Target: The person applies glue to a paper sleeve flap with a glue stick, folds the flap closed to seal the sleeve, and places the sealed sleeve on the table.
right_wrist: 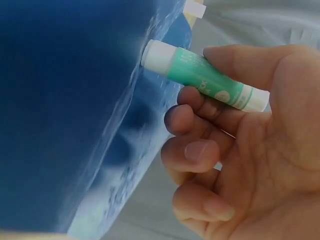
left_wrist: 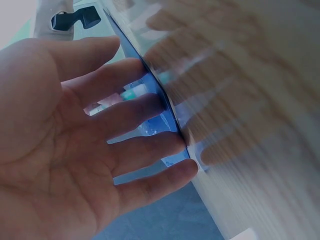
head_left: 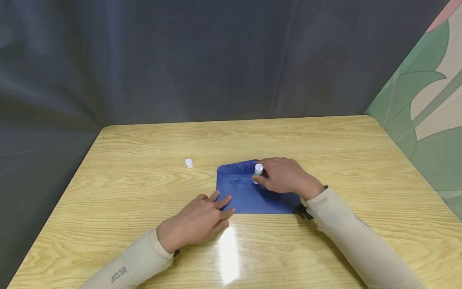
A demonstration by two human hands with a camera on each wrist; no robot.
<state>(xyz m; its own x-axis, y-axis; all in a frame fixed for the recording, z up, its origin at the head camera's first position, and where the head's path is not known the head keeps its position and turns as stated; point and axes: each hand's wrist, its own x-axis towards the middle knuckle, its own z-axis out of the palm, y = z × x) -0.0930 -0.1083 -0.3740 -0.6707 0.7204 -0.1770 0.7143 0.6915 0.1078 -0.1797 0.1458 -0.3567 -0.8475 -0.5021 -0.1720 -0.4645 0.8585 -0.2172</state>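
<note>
Cloth (head_left: 202, 60), dark, hung behind the table and down its left side; a leaf-print panel (head_left: 438, 156) stood on the right. Table (head_left: 126, 160) was wood grain with a glare streak near the front. Beige sleeves (head_left: 361, 241) covered both forearms. Envelope (head_left: 252, 202), blue, lay mid-table, flap laid back toward the far side, whitish smears on the flap and along the fold. Left hand (head_left: 200, 218) gripped nothing: fingers straight and spread, tips at the envelope's left edge. Right hand (head_left: 285, 174) held the glue stick (right_wrist: 205, 77), green label, between thumb and fingers, its lower end at the smeared fold. Cap (head_left: 189, 163), white, sat on the table, left of the envelope and apart from it.
</note>
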